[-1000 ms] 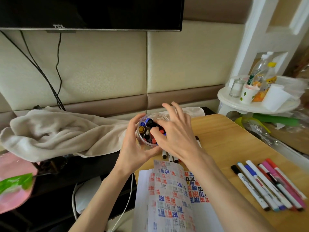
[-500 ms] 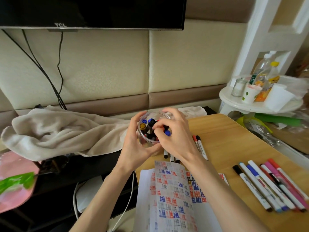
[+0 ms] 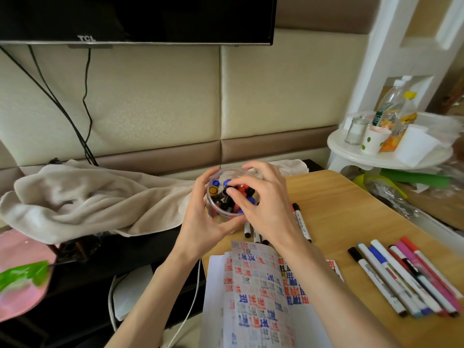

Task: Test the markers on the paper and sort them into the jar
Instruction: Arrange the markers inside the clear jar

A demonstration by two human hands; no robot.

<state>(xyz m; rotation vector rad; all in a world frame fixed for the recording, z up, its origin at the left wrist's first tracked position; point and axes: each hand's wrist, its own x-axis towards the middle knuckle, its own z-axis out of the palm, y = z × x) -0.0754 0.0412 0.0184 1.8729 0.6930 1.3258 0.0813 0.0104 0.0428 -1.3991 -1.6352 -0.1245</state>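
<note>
Head view. My left hand cups the clear jar from its left and near side, thumb up along the rim, fingers wrapped under and around the wall; this grip is closed on the jar, which I hold raised at the far left corner of the wooden counter. Jar holds a packed cluster of markers, caps up: blue, yellow, red, black visible.

My right hand lies over the jar mouth from the right, fingertips curled down among the caps. They touch the caps; whether they pinch a single marker I cannot tell.

Just under and right of the jar, several loose markers lie on the counter, partly hidden by my right wrist. Test paper lies nearer me, covered in rows of blue, red and black marks, overhanging the counter's near edge. At the right, well apart from the jar, a row of markers lies side by side, touching one another, caps pointing away from me.

Beige blanket lies left of the jar, behind my left hand.
</note>
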